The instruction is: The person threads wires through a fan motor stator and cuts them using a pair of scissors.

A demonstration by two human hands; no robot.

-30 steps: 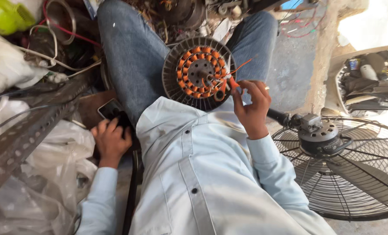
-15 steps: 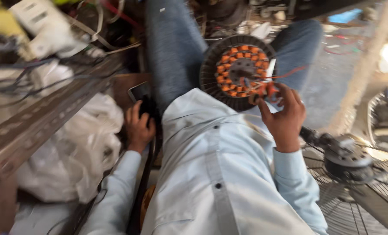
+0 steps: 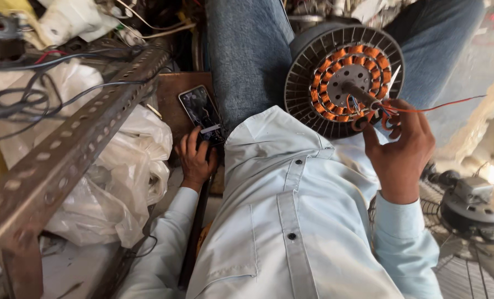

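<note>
Resting position: one round motor housing point(image 3: 344, 83) is propped on the lap, between the knees.
Housing contents: a ring of copper windings point(image 3: 327, 69) is seated around one central shaft point(image 3: 357, 91).
Right hand point(image 3: 402, 147): fingers are pinched together on thin wires point(image 3: 424, 107) beside the shaft.
Left hand point(image 3: 196, 158): fingertips are laid apart on one phone point(image 3: 202, 111).
White plastic bags point(image 3: 119, 177): contents cannot be told.

Perforated metal angle bar point(image 3: 75, 149), white plastic bags point(image 3: 119, 182), sunlit concrete floor point(image 3: 474, 61).
</note>
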